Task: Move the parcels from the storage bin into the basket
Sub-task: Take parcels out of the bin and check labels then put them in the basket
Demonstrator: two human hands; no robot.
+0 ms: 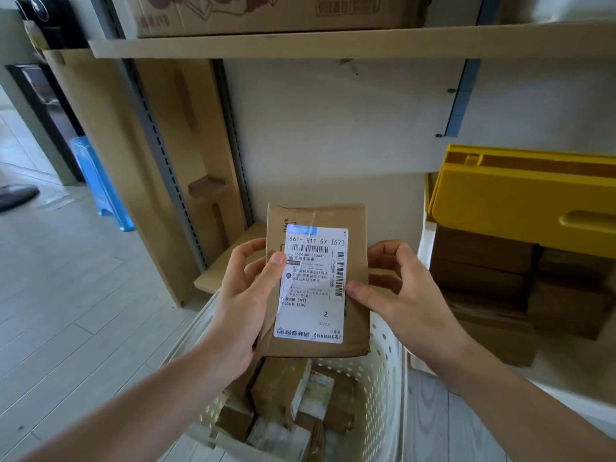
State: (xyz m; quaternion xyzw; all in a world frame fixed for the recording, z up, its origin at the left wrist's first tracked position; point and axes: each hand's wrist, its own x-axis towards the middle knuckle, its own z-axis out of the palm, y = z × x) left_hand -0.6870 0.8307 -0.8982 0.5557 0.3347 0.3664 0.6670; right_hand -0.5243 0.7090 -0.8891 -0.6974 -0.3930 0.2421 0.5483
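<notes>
Parcel upright, long axis vertical, label facing camera; left hand and right hand fingers clamped on its sides

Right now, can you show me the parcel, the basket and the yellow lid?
parcel (pixel 356 261): head view, bare brown cardboard right of its label.
basket (pixel 383 371): head view, holed right wall.
yellow lid (pixel 500 201): head view, flat front face.

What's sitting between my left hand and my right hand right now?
In the head view, a brown cardboard parcel with a white shipping label lies between the left hand and the right hand; both grip its edges above the white basket.
</notes>
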